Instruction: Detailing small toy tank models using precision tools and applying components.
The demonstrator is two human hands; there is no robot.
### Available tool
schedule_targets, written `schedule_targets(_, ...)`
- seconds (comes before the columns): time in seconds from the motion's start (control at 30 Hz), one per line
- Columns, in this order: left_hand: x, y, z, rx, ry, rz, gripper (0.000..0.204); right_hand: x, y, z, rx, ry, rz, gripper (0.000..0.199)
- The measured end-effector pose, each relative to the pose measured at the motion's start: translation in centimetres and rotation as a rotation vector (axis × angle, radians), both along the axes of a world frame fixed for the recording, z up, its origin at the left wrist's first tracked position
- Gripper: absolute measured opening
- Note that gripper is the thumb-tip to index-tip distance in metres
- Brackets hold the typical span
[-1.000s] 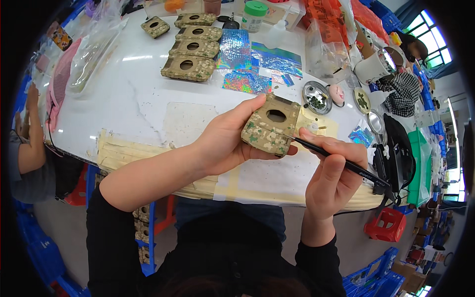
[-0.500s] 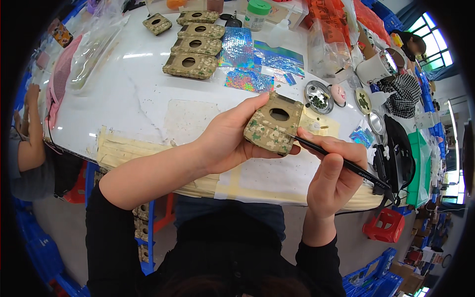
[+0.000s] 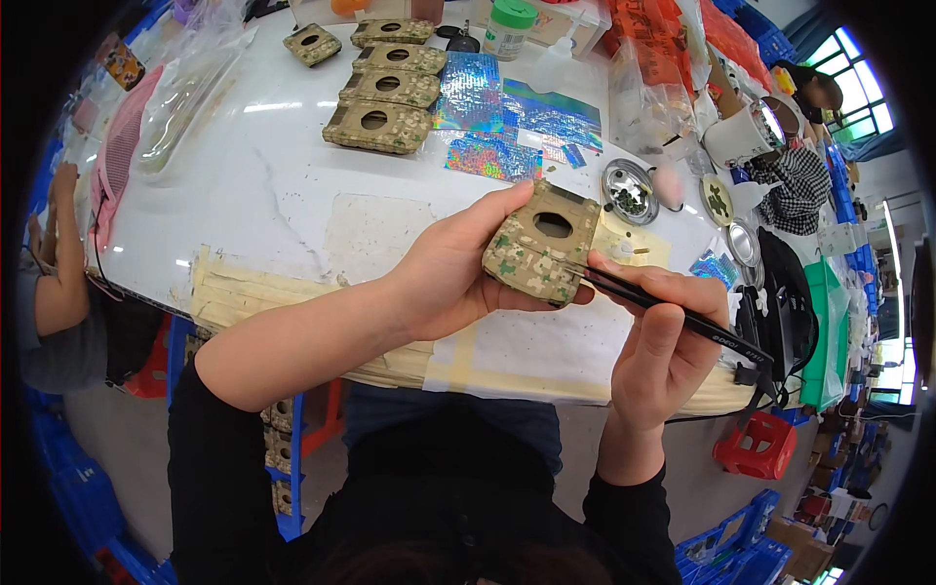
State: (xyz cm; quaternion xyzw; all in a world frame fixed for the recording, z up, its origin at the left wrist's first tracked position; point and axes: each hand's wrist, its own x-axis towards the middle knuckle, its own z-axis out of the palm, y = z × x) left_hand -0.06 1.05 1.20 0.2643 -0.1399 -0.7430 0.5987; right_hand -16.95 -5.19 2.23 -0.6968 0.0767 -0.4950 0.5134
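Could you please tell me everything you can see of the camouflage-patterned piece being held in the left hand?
The camouflage piece is a flat, roughly rectangular block in mottled tan, green and brown, with a dark oval hole near its upper middle. Its surface looks studded or textured, though the material is hard to tell. The left hand grips it from the left side, tilted above the white table. The tip of the black tweezers, held by the right hand, meets its lower right edge.

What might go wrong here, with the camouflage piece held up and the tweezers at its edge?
The left hand holds the camouflage piece in the air above the table edge; a slip might drop it. The right hand aims pointed black tweezers close to the left thumb, which they might jab.
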Motion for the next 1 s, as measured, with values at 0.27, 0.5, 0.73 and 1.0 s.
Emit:
schedule_targets(0.27, 0.0, -0.2, -0.3, -0.078, -0.015, -0.070, 0.045, -0.9, -1.0, 0.8, -0.027, 0.094, -0.085, 0.025)
schedule_targets(0.5, 0.1, 0.2, 0.7, -0.157, -0.416, -0.087, 0.023, -1.0, -1.0, 1.1, 0.116, 0.045, -0.167, 0.021)
schedule_targets(0.73, 0.2, 0.4, 0.4, -0.193, -0.514, -0.080, 0.015, -0.9, -1.1, 0.1, 0.109, 0.092, -0.165, 0.018)
schedule_targets(1.0, 0.2, 0.2, -0.4, -0.213, -0.552, -0.045, 0.013, -1.0, -1.0, -0.9, -0.086, 0.065, -0.074, 0.022)
